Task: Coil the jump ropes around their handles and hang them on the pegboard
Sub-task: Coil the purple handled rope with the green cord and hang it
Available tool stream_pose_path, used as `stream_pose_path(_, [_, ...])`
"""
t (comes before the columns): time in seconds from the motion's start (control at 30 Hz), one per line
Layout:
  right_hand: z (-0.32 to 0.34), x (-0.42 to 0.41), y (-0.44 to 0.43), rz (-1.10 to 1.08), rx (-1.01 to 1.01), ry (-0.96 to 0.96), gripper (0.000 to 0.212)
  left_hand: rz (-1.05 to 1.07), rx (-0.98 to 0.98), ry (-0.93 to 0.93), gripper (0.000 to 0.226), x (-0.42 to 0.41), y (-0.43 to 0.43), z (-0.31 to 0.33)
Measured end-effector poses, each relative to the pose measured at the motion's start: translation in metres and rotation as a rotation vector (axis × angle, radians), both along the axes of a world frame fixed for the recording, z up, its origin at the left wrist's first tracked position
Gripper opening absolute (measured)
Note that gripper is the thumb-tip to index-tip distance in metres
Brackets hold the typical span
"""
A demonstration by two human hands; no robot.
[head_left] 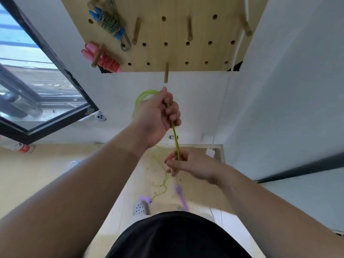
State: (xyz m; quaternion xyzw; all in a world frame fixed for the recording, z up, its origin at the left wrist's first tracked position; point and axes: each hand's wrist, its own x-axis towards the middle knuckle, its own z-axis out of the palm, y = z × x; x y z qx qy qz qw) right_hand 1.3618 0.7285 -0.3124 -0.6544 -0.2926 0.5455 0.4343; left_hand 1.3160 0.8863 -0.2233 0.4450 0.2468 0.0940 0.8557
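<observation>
Left hand [158, 116] raised in front of the wall, forearm reaching up and forward, back of hand toward the camera. Grip closed: fingers curled round the green jump rope [175, 138]. A loop [141, 98] of the same rope arcs out above and to the left of this fist.

Right hand [188, 164] lower and nearer the body, wrist bent inward. Grip pressed together: fingertips pinch the rope, which runs straight and taut between the two hands.

Below the right hand slack rope curls over the wooden floor [197, 185]. One purple handle [180, 192] is under the right hand, blurred; cannot tell if it hangs or lies. Second purple handle [145, 199] is further left, beside a grey shoe [140, 209].

Pegboard [176, 53] on the wall above. A bare peg [166, 72] sticks out at its lower edge, just over the left hand. Coiled pink rope [107, 61] and blue rope [108, 22] hang at its left side.
</observation>
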Motion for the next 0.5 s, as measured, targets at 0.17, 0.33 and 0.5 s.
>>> stream_pose_path(0.17, [-0.048, -0.01, -0.036, 0.026, -0.354, -0.173, 0.038, 0.258, -0.092, -0.07, 0.045, 0.013, 0.046, 0.022])
stream_pose_path(0.33, [-0.056, 0.003, -0.044, -0.007, -0.375, -0.313, 0.056, 0.444, -0.097, -0.03, 0.047, 0.017, 0.08, 0.017])
stream_pose_path(0.5, [-0.036, 0.001, -0.022, -0.285, -0.168, 0.022, 0.05, 0.245, 0.155, 0.316, 0.065, 0.008, 0.089, -0.013])
